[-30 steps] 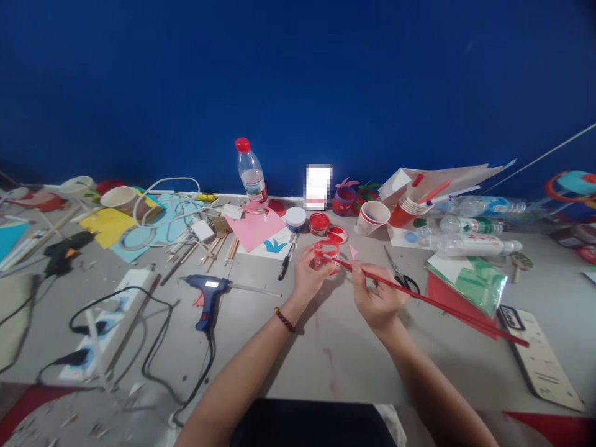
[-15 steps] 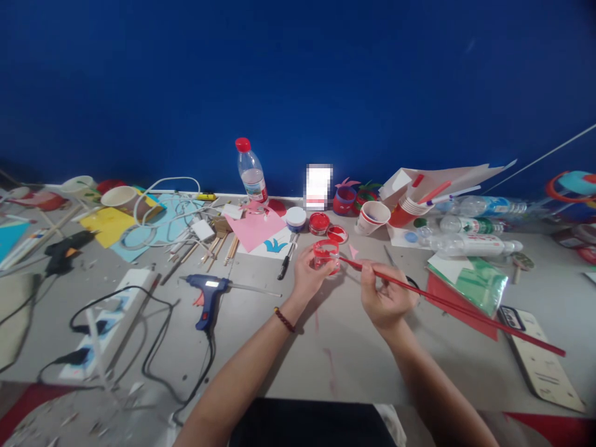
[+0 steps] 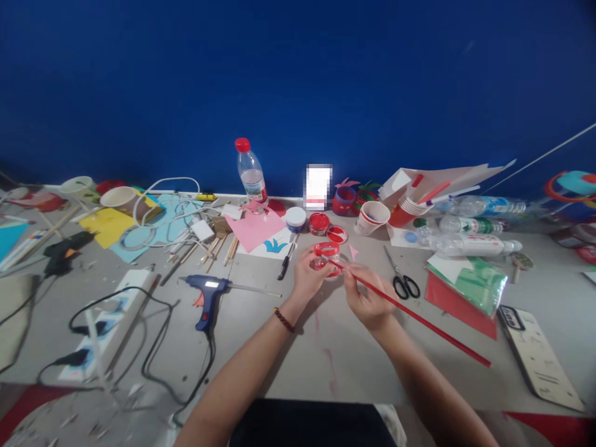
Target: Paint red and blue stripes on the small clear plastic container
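My left hand (image 3: 308, 273) is closed around a small clear plastic cup (image 3: 327, 251) with red paint on its upper rim. It looks like a cut-off bottle bottom. In my right hand (image 3: 371, 297) is a paintbrush (image 3: 433, 330) with a long red handle, gripped like a pen. Its tip meets the cup's side by my left fingers; exact contact is hard to make out. Just beyond the cup stand an open jar of red paint (image 3: 319, 222) and its red-smeared lid (image 3: 336, 234). Black-handled scissors (image 3: 406, 287) lie to the right of my right hand.
A blue glue gun (image 3: 210, 298) and a power strip (image 3: 109, 323) with cables lie left. Behind are a water bottle (image 3: 252, 174), a white-lidded jar (image 3: 295, 218) and a paper cup (image 3: 373, 217). Plastic bottles (image 3: 475, 244) and a phone (image 3: 542, 360) are on the right.
My right hand has moved left with the paintbrush, bringing it closer to the cup. The scissors now show fully. My left hand and the cup have hardly moved.
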A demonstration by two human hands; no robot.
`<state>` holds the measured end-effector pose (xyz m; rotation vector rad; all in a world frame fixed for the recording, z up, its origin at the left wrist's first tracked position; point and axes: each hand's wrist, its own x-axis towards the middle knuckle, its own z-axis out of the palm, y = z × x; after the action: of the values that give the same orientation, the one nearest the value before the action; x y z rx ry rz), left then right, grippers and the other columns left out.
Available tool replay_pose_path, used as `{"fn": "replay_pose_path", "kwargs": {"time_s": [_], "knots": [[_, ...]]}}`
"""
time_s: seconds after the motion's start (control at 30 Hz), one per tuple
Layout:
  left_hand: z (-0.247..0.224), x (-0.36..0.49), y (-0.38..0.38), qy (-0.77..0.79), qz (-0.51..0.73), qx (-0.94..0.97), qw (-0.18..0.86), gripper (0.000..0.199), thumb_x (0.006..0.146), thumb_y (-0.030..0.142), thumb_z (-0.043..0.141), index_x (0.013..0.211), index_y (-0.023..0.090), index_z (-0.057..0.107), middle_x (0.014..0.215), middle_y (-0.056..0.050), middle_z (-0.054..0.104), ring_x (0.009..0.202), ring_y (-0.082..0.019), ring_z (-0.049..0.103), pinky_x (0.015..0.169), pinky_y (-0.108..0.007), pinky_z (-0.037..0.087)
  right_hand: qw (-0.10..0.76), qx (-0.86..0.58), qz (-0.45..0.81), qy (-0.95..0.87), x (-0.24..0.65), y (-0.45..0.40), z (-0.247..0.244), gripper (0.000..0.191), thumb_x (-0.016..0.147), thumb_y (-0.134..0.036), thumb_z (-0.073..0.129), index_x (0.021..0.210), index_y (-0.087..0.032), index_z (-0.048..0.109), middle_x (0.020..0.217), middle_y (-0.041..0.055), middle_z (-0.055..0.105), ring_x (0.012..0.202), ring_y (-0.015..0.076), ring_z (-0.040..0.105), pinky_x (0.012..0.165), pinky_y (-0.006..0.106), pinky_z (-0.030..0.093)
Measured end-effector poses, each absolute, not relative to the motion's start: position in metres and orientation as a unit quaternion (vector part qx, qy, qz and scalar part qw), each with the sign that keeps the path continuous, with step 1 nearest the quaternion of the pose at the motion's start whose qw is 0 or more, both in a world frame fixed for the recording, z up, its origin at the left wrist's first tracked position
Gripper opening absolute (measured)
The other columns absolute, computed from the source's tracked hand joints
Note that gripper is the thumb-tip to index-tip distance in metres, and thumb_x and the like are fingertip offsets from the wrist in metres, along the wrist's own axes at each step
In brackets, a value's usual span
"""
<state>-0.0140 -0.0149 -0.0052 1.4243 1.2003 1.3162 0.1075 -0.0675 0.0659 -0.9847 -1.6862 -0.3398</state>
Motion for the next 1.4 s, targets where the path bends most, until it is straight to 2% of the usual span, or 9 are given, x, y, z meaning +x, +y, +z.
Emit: {"fn": "replay_pose_path", "kwargs": {"time_s": [0.17, 0.3, 0.53, 0.7, 0.8, 1.1, 1.3, 1.4], "knots": [[-0.002, -0.015, -0.016, 0.489, 0.514, 0.564, 0.422, 0.013, 0.069, 0.015, 0.074, 0.078, 0.023, 0.075, 0.1, -0.005, 0.075, 0.102, -0.026, 0.067, 0.099, -0.046, 0.052, 0.535, -0.417, -0.156, -0.718, 0.112, -0.067, 0.069, 0.01, 0.093, -0.01, 0.059, 0.096, -0.02, 0.062, 0.079, 0.0053, 0.078, 0.07, 0.0169, 0.077, 0.065, 0.023, 0.062], [-0.001, -0.016, -0.016, 0.484, 0.51, 0.565, 0.431, 0.006, 0.074, 0.023, 0.075, 0.069, 0.023, 0.072, 0.098, -0.006, 0.075, 0.101, -0.027, 0.068, 0.098, -0.047, 0.053, 0.53, -0.427, -0.174, -0.712, 0.117, -0.066, 0.07, 0.011, 0.093, -0.01, 0.059, 0.097, -0.02, 0.061, 0.078, 0.0044, 0.077, 0.068, 0.0166, 0.076, 0.065, 0.024, 0.061], [-0.003, -0.017, -0.016, 0.466, 0.52, 0.515, 0.498, 0.015, 0.077, 0.032, 0.076, 0.084, 0.019, 0.077, 0.101, -0.011, 0.076, 0.094, -0.026, 0.071, 0.08, -0.042, 0.061, 0.53, -0.455, -0.212, -0.683, 0.123, -0.062, 0.071, 0.013, 0.091, -0.009, 0.062, 0.094, -0.021, 0.064, 0.074, 0.001, 0.076, 0.062, 0.0154, 0.073, 0.061, 0.023, 0.059], [0.005, -0.015, -0.018, 0.462, 0.524, 0.46, 0.548, 0.023, 0.076, 0.036, 0.077, 0.088, 0.016, 0.079, 0.098, -0.012, 0.077, 0.078, -0.024, 0.072, 0.068, -0.037, 0.062, 0.514, -0.475, -0.258, -0.666, 0.129, -0.059, 0.07, 0.011, 0.091, -0.011, 0.062, 0.093, -0.021, 0.065, 0.072, 0.0005, 0.075, 0.059, 0.0147, 0.072, 0.059, 0.023, 0.058], [0.006, -0.015, -0.018, 0.465, 0.525, 0.444, 0.558, 0.024, 0.075, 0.036, 0.079, 0.089, 0.016, 0.078, 0.101, -0.012, 0.077, 0.077, -0.024, 0.073, 0.065, -0.037, 0.062, 0.498, -0.478, -0.272, -0.67, 0.133, -0.058, 0.068, 0.008, 0.093, -0.014, 0.06, 0.091, -0.021, 0.063, 0.071, 0.0015, 0.075, 0.058, 0.0154, 0.071, 0.058, 0.024, 0.057], [-0.008, -0.016, -0.016, 0.449, 0.529, 0.501, 0.516, 0.023, 0.078, 0.031, 0.076, 0.098, 0.02, 0.078, 0.094, -0.009, 0.077, 0.089, -0.026, 0.072, 0.079, -0.041, 0.061, 0.512, -0.447, -0.197, -0.707, 0.121, -0.065, 0.064, 0.011, 0.093, -0.01, 0.059, 0.094, -0.021, 0.06, 0.078, 0.0042, 0.076, 0.068, 0.0158, 0.075, 0.064, 0.024, 0.061], [-0.003, -0.015, -0.016, 0.47, 0.541, 0.528, 0.455, 0.009, 0.072, 0.022, 0.075, 0.082, 0.021, 0.077, 0.09, -0.008, 0.075, 0.093, -0.027, 0.07, 0.085, -0.042, 0.058, 0.541, -0.402, -0.163, -0.721, 0.111, -0.07, 0.054, 0.016, 0.09, -0.01, 0.061, 0.101, -0.021, 0.061, 0.082, 0.0052, 0.077, 0.075, 0.018, 0.076, 0.068, 0.027, 0.063], [-0.001, -0.015, -0.017, 0.481, 0.542, 0.522, 0.449, 0.011, 0.069, 0.023, 0.077, 0.08, 0.021, 0.076, 0.089, -0.007, 0.074, 0.092, -0.026, 0.069, 0.085, -0.04, 0.057, 0.531, -0.387, -0.157, -0.738, 0.107, -0.073, 0.05, 0.021, 0.089, -0.008, 0.063, 0.105, -0.021, 0.062, 0.086, 0.0065, 0.078, 0.081, 0.0192, 0.078, 0.072, 0.028, 0.065]]}}
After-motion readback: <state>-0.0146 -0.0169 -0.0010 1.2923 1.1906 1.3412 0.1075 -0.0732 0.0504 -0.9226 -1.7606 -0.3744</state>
